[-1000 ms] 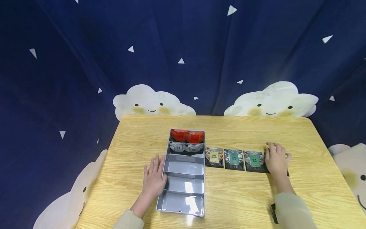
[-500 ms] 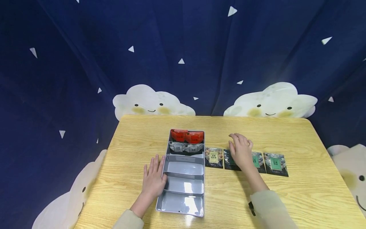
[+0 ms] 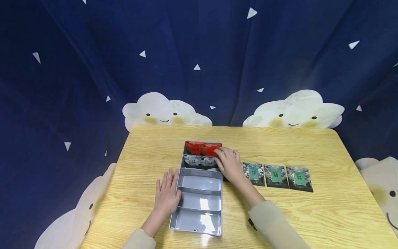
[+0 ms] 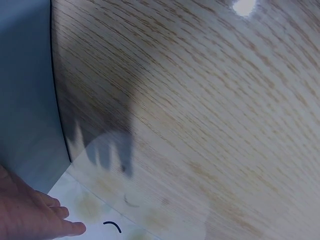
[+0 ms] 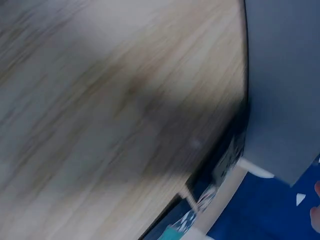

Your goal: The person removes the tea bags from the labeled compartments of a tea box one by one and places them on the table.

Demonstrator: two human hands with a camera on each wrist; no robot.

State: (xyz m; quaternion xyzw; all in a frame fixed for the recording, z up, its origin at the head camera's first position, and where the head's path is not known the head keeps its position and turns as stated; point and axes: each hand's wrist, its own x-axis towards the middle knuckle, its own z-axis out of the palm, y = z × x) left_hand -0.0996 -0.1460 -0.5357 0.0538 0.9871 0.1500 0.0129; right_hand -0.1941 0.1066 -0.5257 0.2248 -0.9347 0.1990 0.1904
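Observation:
A grey divided box (image 3: 196, 231) stands on the wooden table. My left hand (image 3: 167, 197) lies with straight fingers along its left side, the thumb at the rim; the left wrist view shows that hand (image 4: 30, 215) beside the box wall (image 4: 30, 100). At the box's upper right edge is my right hand (image 3: 231, 166), fingers loosely bent, with fingertips overlapping the red packets (image 3: 211, 149) and silver packets (image 3: 193, 160) standing in the back compartments. Nothing shows between its fingers. Beneath it, a packet with a yellow label is mostly hidden.
Right of the hand lie three dark flat packets with green labels in a row: the nearest packet (image 3: 254, 173), the middle packet (image 3: 276, 175) and the far packet (image 3: 299, 178). The table's (image 3: 280, 145) far edge meets a dark blue curtain (image 3: 174, 62) printed with clouds.
My right hand has swept left along the packet row, from the far right packet to the box's edge, uncovering the green-labelled packets. My left hand has stayed in place.

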